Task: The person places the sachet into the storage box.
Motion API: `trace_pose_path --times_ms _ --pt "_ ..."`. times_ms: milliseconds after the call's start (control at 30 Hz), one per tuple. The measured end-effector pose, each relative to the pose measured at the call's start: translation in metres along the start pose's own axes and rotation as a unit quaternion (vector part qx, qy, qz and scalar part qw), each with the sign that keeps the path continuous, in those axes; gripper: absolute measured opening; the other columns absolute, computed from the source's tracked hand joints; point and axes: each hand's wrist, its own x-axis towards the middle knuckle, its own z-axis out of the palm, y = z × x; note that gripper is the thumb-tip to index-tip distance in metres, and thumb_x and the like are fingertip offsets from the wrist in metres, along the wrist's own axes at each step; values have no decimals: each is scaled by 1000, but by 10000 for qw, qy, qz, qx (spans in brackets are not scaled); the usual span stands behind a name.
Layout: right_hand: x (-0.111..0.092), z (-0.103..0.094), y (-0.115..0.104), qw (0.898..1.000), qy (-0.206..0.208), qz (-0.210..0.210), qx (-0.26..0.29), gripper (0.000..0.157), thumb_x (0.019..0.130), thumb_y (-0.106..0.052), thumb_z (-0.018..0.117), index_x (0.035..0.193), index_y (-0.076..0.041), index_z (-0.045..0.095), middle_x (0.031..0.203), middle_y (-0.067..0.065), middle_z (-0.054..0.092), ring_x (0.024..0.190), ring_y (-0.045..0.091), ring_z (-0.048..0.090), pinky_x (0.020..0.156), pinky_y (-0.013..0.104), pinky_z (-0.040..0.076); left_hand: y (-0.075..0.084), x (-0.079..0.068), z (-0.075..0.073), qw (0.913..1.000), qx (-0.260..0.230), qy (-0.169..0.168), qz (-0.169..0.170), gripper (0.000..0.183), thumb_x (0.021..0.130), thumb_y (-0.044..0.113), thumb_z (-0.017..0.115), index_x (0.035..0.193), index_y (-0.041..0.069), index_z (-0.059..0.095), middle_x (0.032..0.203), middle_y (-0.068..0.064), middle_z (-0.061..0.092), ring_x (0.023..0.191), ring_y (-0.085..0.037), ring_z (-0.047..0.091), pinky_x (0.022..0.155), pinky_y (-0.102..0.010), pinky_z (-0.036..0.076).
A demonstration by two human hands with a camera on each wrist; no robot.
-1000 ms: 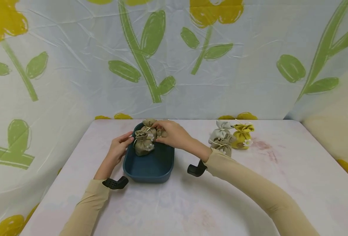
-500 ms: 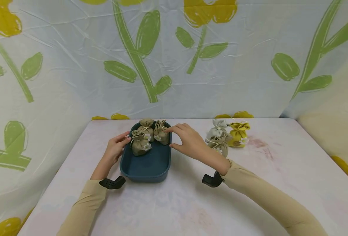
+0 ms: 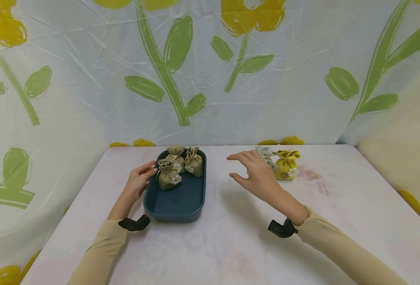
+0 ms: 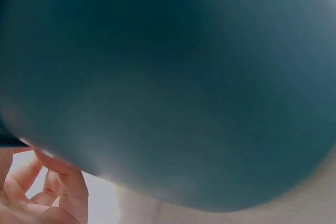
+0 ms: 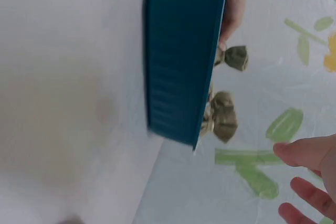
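A person's left hand rests with loosely bent fingers against the rim of a blue tray holding three khaki drawstring sachets, steadying it, while the right hand, fingers spread and holding nothing, hovers beside a yellow sachet.

Head view: bright, even, diffuse light; no glare. Soft faint shadows under forearms and under right hand on table. Sharp focus at centre; wide-lens bending at edges, backdrop curved toward corners. Left wrist view: blue tray fills frame, far too close, fully out of focus, dim, dull sheen low on wall. Right wrist view: motion blur throughout, tray edges smeared, tabletop washed out pale.
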Motion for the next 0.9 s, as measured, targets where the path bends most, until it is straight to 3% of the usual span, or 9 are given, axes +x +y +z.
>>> trace_pose_path --times_ms 167,500,667,900 --pt "-13 -9 17 9985 539 -75 23 44 71 -12 84 111 -7 66 106 7 67 98 26 56 86 40 44 -2 -1 -2 10000 21 -47 36 50 98 24 56 146 18 43 122 1 52 90 -3 55 75 -23 48" --pt "-33 -22 47 9929 1177 143 -72 57 65 -7 85 118 -2 62 101 14 67 96 29 56 84 41 41 1 1 1 10000 -28 -27 35 51 98 24 56 146 18 43 125 -2 50 89 -2 56 75 -23 48" --pt "-44 -24 59 9926 1130 438 -101 68 63 -7 86 124 0 58 104 16 65 98 32 56 86 44 40 1 1 1 10000 15 -75 49 51 98 25 56 147 18 42 138 -9 47 95 -4 56 82 -27 47" --pt "-60 -22 72 9911 873 1003 -55 76 63 -10 89 129 3 52 108 19 62 96 33 60 79 43 45 -2 -1 -1 9999 66 -100 20 51 99 28 54 148 20 40 141 -9 45 108 -10 54 88 -30 46"
